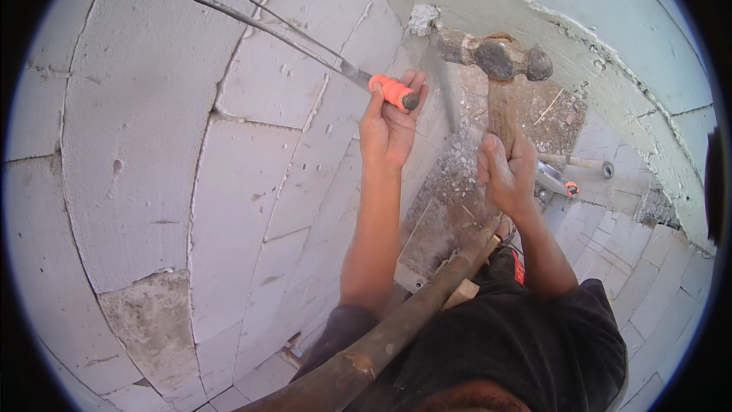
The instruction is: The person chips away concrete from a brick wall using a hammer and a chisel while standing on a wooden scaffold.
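Note:
My left hand [393, 118] is raised by the wall, its thumb and fingers around the orange grip of a long chisel [393, 93]. The chisel's dark blunt end points toward me; its thin dark shaft runs to the upper left along the wall, with a second dark line beside it that may be its shadow. My right hand [509, 170] is closed around the wooden handle of a hammer [499, 59]. The hammer's heavy, worn metal head is up beyond that hand, to the right of the chisel's end and apart from it.
Pale block walls [297, 84] rise at left and upper right. Rubble [457, 168] lies below between my hands. A thick wooden pole [396, 320] slants in front of my body. Right of my right hand lie a wooden-handled tool [579, 162] and a silver tool with an orange end [555, 180].

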A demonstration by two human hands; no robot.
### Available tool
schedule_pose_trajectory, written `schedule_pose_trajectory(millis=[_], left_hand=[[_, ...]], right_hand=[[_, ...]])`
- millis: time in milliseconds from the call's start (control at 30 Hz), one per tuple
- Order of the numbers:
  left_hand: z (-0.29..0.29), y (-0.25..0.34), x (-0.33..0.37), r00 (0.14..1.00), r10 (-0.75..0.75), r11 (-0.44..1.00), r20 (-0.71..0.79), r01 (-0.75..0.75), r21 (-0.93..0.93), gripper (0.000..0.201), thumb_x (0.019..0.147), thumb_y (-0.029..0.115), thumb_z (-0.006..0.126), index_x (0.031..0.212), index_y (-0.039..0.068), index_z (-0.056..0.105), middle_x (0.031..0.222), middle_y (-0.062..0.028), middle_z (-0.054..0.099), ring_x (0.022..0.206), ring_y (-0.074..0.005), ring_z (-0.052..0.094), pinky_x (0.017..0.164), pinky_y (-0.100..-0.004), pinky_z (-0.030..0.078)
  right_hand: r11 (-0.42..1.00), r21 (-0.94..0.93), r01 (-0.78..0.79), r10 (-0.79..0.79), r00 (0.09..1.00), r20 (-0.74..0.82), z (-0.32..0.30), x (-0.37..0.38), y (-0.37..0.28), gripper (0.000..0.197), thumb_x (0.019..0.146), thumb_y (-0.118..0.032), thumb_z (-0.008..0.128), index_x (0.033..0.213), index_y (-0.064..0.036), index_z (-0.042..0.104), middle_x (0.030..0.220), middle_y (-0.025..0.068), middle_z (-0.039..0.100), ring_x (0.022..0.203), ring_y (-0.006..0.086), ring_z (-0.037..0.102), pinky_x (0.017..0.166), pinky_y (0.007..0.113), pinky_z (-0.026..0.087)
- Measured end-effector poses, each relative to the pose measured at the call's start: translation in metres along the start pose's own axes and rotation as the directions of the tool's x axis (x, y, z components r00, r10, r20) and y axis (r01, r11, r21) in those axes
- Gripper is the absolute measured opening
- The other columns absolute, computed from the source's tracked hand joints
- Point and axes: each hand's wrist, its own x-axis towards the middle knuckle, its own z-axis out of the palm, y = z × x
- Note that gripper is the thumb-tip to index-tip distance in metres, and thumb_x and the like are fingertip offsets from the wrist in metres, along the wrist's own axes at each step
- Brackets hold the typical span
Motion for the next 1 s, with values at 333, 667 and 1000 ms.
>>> schedule_pose_trajectory(millis=[333,667,1000], left_hand=[[-0.004,0.017,0.023,0.999,0.043,0.999,-0.015,-0.044,-0.019,0.026,0.106,0.023,0.04,0.107,-0.002,0.048,0.132,-0.0256,0.048,0.132,-0.0412,0.045,0.116,-0.0567,0.034],[0.002,0.023,0.039,0.997,0.07,0.992,-0.038,-0.073,-0.104,0.027,0.105,0.023,0.043,0.107,-0.004,0.05,0.125,-0.0205,0.057,0.126,-0.0317,0.052,0.117,-0.0537,0.033],[0.001,0.026,0.046,0.998,0.049,0.996,-0.034,-0.052,-0.073,0.029,0.106,0.026,0.039,0.113,-0.001,0.047,0.125,-0.0211,0.057,0.121,-0.0339,0.056,0.114,-0.054,0.036]], right_hand=[[0.999,0.035,0.041,-0.042,0.999,0.026,0.0,0.0,0.001,0.033,0.102,-0.033,0.054,0.094,-0.0016,0.051,0.059,-0.0014,0.047,0.046,0.0061,0.045,0.042,0.023,0.036],[0.959,-0.175,0.224,-0.225,0.974,0.015,0.038,0.019,0.033,0.036,0.098,-0.033,0.058,0.098,0.0025,0.057,0.061,0.0069,0.053,0.052,0.0151,0.053,0.05,0.03,0.041],[0.897,-0.432,0.09,-0.057,0.994,0.088,0.037,0.027,0.013,0.043,0.095,-0.035,0.062,0.107,0.0058,0.061,0.061,0.0187,0.057,0.056,0.0349,0.059,0.056,0.043,0.045]])
